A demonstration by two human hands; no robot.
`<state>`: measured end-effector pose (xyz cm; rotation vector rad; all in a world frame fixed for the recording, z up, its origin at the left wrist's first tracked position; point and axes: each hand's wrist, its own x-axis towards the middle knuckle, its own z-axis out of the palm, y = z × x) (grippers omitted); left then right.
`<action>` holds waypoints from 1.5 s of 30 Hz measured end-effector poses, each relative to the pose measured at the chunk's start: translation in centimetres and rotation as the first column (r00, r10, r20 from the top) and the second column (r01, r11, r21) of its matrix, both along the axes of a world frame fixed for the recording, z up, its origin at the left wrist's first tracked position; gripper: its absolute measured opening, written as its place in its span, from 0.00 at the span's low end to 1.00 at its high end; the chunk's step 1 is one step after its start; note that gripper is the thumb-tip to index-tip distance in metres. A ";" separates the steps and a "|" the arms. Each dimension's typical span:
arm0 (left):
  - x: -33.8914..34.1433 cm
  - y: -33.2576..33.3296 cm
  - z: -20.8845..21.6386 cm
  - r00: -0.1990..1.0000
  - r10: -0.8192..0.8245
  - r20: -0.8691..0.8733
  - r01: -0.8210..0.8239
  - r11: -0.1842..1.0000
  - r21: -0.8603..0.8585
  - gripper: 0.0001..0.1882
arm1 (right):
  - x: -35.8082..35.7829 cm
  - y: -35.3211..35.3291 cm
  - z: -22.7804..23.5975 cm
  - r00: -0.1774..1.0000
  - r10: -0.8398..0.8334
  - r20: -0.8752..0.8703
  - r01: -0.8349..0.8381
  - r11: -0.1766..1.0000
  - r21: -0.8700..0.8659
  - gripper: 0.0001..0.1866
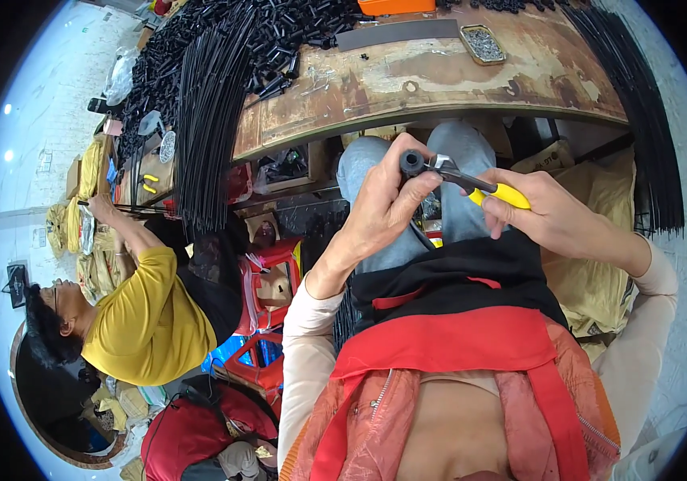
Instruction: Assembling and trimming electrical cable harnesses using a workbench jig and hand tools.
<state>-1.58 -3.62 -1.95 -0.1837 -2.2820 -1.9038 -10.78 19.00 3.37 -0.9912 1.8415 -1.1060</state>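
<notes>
A black tubular part point(412, 163) with a round, hollow end is pinched between the thumb and fingers of my left hand point(383, 204), above my knees. My right hand point(550, 207) is closed around the yellow handles of a pair of pliers point(510, 196). The silver jaws of the pliers lie against the side of the black part, close to my left thumb. What the jaws grip, if anything, is too small to make out. The lower part of the black piece is hidden by my left hand.
A worn wooden table point(407, 84) stands ahead, with a heap of black plastic parts point(279, 40) and a small dish of metal pieces point(483, 44). Bundles of thin black rods point(211, 120) hang over its edge. A co-worker in a yellow shirt point(147, 321) sits at left.
</notes>
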 end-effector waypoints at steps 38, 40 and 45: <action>-2.1 1.7 -0.2 0.999 0.037 -0.014 -0.034 0.985 0.171 0.27 | -25.3 -4.2 -6.8 0.821 -0.415 -0.392 0.431 0.901 -0.051 0.13; -1.3 1.7 0.0 0.997 0.041 -0.069 -0.029 0.984 0.175 0.19 | -24.7 -3.9 -6.5 0.821 -0.398 -0.410 0.383 0.916 -0.122 0.13; -0.9 1.3 -0.8 0.992 0.093 -0.080 -0.065 0.951 0.301 0.18 | -16.3 -4.2 -3.0 0.854 -0.452 -0.258 0.392 0.885 -0.252 0.11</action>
